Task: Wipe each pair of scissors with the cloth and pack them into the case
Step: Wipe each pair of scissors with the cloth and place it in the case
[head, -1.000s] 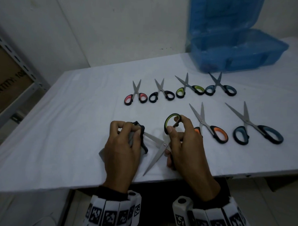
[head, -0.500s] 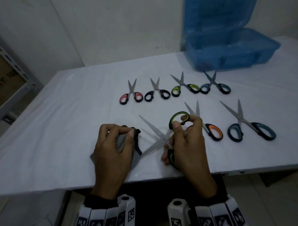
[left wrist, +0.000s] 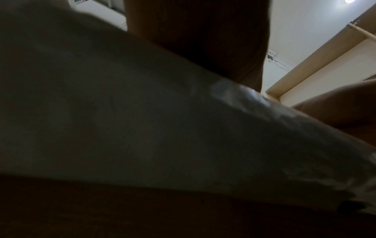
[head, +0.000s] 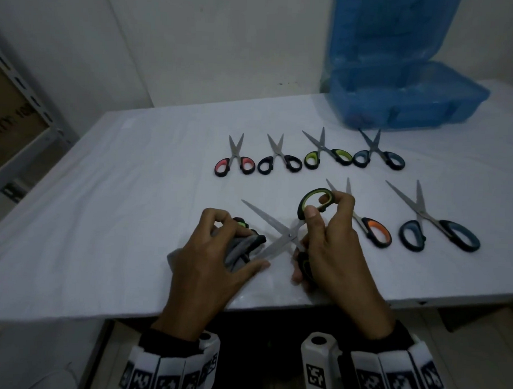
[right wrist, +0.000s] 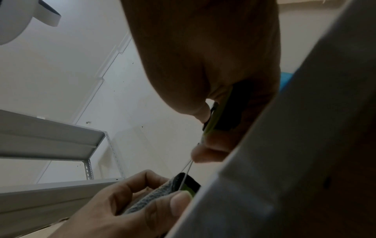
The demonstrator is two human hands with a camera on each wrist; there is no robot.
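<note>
Green-and-black-handled steel scissors (head: 289,234) sit spread open at lower centre of the head view, likely so each blade can be wiped alone. Gripping both handle loops, the right hand (head: 332,250) steadies them, while the left hand (head: 214,257) pinches a folded grey cloth (head: 241,246) around the lower blade. A second ago the free blade pointed down; now it points up-left. Upper right, the blue plastic case (head: 406,95) stands open.
</note>
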